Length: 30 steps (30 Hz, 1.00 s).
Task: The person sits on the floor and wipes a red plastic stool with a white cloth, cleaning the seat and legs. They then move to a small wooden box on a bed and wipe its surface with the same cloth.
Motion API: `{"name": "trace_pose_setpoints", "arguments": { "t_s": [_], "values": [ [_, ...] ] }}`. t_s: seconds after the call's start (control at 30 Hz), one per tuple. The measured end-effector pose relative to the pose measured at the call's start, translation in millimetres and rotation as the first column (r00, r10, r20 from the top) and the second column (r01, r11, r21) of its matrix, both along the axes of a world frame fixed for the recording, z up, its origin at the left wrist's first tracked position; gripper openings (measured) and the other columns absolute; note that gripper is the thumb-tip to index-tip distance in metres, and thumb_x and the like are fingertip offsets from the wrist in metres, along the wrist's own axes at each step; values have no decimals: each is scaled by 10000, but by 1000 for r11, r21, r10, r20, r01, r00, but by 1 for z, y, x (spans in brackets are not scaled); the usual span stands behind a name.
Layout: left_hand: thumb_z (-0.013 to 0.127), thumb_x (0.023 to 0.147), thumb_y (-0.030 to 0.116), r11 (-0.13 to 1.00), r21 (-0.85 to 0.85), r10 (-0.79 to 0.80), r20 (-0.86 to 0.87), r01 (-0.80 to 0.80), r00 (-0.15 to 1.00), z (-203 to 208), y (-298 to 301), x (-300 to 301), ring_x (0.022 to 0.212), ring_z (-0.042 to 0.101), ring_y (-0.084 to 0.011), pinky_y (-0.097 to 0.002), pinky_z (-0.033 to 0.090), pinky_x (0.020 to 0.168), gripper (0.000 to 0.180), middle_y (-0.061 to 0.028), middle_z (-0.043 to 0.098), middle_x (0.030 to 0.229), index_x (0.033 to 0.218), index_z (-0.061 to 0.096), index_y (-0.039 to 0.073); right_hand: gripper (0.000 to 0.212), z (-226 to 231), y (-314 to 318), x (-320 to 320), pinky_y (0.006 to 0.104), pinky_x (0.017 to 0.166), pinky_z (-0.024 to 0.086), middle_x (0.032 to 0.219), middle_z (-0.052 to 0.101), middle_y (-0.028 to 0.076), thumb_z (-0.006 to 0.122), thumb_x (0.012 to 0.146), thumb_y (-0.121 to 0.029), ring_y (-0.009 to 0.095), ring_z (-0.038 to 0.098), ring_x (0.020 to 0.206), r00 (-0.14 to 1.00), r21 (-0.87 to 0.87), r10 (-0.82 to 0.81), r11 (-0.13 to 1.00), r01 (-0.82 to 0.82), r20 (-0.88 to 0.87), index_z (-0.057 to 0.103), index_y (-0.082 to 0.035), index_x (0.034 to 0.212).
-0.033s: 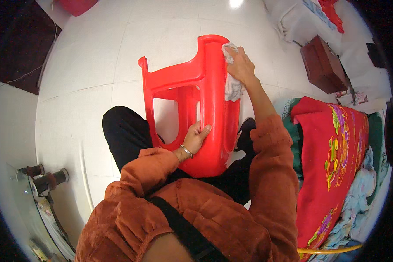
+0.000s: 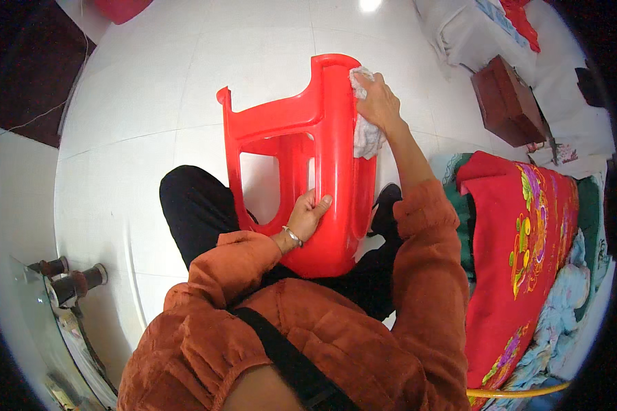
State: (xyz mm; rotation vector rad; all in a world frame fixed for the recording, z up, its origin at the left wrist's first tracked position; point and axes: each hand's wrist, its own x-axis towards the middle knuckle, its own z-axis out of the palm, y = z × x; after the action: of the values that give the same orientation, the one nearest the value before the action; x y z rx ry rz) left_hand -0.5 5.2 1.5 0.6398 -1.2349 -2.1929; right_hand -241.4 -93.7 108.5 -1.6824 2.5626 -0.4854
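1. Stool (image 2: 334, 154) of red plastic is lying tipped over between the person's dark-trousered knees (image 2: 195, 205), its seat end pointing near and its legs pointing far. I'm guessing the knees are hemming it in, and the tilt is bringing its long outer faces within reach. Whether it is resting on floor or lap, I'm not able to tell. It is shining bright red, light glinting along the rounded leg, with wide openings showing between legs and crossbars.

2. Left hand (image 2: 306, 218) is gripping that leg toward its near end, closed around the edge: the thumb is lying over the upper face while the other fingers are curling into the opening, mostly out of my sight. It is probably steadying the stool against the other hand's push.

3. Right hand (image 2: 378, 104) is reaching far, its fingers bent and partly closed over a cloth, seemingly keeping it flat against the leg's right side.

4. Pale, crumpled cloth (image 2: 367, 140) is bunching under those fingers and trailing near along the plastic.
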Motion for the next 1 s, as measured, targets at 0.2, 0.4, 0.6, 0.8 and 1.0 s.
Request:
{"name": "trace_pose_setpoints", "arguments": {
  "t_s": [0.2,0.4,0.6,0.8,1.0],
  "values": [
    [499,952,211,1000,17,19,-33,-19,999,-6,5,2,822,559,-84,-266,471,739,268,-20,627,960,1087,560,-13,427,16,-13,-14,369,849,467,1078,570,107,596,699,-149,273,572,986,816,61,-15,998,-25,578,636,-189,1122],
    [491,956,213,1000,-7,-27,27,28,999,4,2,2,828,565,-89,-272,476,751,273,-22,627,960,1103,550,-9,438,18,-13,36,391,734,496,1084,550,128,602,689,-72,317,573,921,932,-99,202,965,-241,-301,636,-199,1107],
    [494,955,217,998,64,0,-32,3,999,4,3,-3,825,560,-85,-269,473,753,267,-13,623,955,1095,552,-3,477,15,-28,35,436,768,487,1098,513,129,563,714,-57,336,550,959,943,59,186,982,-177,-274,602,-223,1160],
    [495,954,211,999,-49,-18,39,20,999,0,1,0,827,562,-84,-267,475,752,258,-16,626,957,1085,559,-2,439,30,-25,30,396,853,466,1142,547,122,548,728,-76,311,566,1017,971,111,224,970,-215,-80,614,-207,1141],
    [499,951,204,1000,-1,-24,0,24,1000,9,1,4,819,572,-91,-270,479,752,261,-20,631,951,1100,553,-3,413,48,28,34,337,853,458,1064,618,133,592,719,-111,263,595,938,761,107,377,859,-500,528,598,-58,1128]
  ]
}}
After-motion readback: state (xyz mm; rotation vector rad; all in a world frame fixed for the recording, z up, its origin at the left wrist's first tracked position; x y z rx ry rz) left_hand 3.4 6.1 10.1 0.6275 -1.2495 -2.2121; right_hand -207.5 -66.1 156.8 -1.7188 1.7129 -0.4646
